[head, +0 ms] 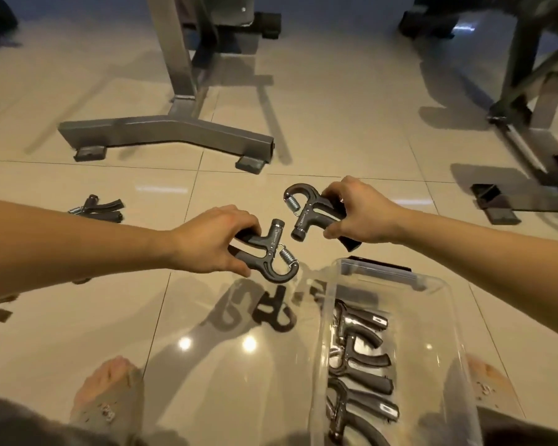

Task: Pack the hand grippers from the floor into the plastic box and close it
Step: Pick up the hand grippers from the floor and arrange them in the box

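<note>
left hand (213, 239) grips grey spring-loaded gripper (268, 257) | right hand (358, 210) grips second gripper (306, 209) | clear plastic box (324, 317) open-topped

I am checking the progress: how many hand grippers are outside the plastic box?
3 at least: a hand gripper in the left hand, another in the right hand, a pile on the floor far left, perhaps two stacked.

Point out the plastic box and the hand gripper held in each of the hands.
plastic box (327, 317): head view, on its clear left wall.
left-hand gripper (266, 252): head view, on its grey frame beside the spring.
right-hand gripper (309, 212): head view, on its grey frame below the hook.
</note>
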`<action>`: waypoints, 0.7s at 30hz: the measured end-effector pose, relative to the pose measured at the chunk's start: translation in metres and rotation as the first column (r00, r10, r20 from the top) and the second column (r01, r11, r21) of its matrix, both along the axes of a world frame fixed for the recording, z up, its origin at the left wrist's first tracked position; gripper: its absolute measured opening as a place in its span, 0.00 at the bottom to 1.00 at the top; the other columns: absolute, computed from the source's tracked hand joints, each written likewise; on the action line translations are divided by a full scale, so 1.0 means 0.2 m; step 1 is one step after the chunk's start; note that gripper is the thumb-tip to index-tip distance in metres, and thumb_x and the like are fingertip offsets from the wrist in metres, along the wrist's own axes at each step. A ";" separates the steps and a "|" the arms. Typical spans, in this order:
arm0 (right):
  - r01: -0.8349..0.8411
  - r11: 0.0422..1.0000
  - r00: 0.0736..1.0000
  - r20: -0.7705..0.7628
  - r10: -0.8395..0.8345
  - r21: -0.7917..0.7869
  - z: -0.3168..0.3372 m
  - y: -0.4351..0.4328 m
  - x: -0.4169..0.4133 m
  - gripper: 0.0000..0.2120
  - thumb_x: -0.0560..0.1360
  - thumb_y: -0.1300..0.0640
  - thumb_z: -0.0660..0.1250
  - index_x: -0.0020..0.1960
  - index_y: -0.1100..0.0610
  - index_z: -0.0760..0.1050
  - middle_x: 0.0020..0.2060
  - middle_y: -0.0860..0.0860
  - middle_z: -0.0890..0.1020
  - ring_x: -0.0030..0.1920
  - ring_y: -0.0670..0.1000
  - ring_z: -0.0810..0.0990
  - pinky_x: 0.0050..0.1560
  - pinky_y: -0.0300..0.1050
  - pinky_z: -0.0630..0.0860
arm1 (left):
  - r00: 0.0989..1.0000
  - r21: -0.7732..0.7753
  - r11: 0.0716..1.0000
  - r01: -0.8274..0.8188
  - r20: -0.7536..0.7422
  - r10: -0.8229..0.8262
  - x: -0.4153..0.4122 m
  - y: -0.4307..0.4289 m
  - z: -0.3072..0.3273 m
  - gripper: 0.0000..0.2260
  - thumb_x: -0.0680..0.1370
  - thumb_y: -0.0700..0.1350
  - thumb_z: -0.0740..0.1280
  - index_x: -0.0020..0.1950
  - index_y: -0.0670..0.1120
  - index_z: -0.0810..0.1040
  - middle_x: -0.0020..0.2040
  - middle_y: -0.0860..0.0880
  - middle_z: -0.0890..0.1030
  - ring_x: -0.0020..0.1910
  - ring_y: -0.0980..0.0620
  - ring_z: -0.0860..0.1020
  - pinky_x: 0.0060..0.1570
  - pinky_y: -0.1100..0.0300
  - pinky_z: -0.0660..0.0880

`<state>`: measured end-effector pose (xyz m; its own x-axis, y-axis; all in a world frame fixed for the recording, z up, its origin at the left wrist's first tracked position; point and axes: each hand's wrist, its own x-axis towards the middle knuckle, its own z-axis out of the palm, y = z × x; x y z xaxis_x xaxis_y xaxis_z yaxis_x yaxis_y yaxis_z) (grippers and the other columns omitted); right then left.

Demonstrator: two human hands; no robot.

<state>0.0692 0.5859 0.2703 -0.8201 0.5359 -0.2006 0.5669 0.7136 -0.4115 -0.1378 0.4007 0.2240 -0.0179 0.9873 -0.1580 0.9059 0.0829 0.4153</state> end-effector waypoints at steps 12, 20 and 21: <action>0.045 0.996 0.997 0.065 -0.040 -0.082 -0.23 0.14 0.73 0.27 0.67 0.54 0.78 0.64 0.54 0.74 0.53 0.50 0.73 0.51 0.51 0.76 0.52 0.45 0.77 | 0.989 -0.025 1.000 -0.001 0.149 0.005 0.44 0.02 -0.25 0.23 0.64 0.61 0.79 0.54 0.58 0.75 0.48 0.62 0.76 0.52 0.60 0.73 0.51 0.56 0.74; -0.122 0.985 0.957 0.249 0.149 -0.123 -0.49 0.01 0.86 0.21 0.67 0.52 0.75 0.58 0.54 0.76 0.50 0.49 0.72 0.49 0.50 0.75 0.50 0.47 0.77 | 0.977 0.016 1.000 -0.024 0.214 0.020 0.54 -0.02 -0.32 0.23 0.64 0.60 0.80 0.54 0.58 0.76 0.48 0.63 0.76 0.52 0.61 0.73 0.51 0.60 0.73; -0.134 0.983 0.949 0.268 0.164 -0.127 -0.53 -0.01 0.86 0.20 0.67 0.53 0.75 0.58 0.55 0.76 0.50 0.49 0.71 0.48 0.51 0.75 0.49 0.46 0.77 | 0.979 0.024 1.000 -0.003 0.206 -0.002 0.55 -0.02 -0.33 0.23 0.64 0.60 0.79 0.54 0.59 0.75 0.48 0.63 0.76 0.52 0.61 0.72 0.50 0.61 0.72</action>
